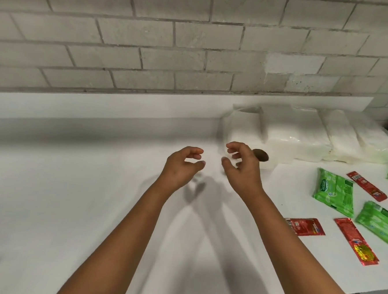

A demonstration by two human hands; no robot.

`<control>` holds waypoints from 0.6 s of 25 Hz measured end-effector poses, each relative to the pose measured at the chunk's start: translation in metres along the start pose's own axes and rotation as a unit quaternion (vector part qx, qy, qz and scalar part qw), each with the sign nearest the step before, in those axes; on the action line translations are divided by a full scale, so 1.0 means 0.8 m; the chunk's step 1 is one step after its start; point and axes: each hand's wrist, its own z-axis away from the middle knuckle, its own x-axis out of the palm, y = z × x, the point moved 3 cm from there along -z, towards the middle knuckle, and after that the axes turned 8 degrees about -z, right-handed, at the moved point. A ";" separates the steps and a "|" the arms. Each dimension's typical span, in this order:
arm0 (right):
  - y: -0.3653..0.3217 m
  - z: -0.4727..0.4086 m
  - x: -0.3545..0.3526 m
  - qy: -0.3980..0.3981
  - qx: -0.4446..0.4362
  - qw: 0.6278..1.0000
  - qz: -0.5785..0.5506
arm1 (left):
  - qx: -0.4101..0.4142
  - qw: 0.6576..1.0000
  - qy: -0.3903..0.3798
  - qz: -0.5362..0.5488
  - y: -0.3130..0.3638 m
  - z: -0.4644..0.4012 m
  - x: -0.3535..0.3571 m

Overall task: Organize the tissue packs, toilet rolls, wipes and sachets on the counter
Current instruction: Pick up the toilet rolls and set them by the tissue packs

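Hands hover mid-counter (69, 207), left hand (182, 166) and right hand (242, 166) loosely curled, holding nothing; toilet roll (268, 156), tissue packs (304, 136), wipes (333, 193) and sachets (304, 226) toward the right edge.

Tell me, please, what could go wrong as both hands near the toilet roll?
The white toilet roll lying on its side could roll away if the empty right hand nudges it. The red foil sachet and green plastic wipes pack lie close to the white counter edge, so a passing forearm might knock them off.
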 end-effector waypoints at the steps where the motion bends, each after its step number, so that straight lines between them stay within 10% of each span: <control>1: -0.005 0.009 0.016 -0.020 0.021 0.999 -0.016 | -0.003 1.000 0.005 0.007 -0.005 0.007 -0.015; 15: -0.057 0.121 0.113 -0.219 0.126 0.966 -0.059 | -0.048 0.993 0.109 0.028 -0.063 0.152 -0.114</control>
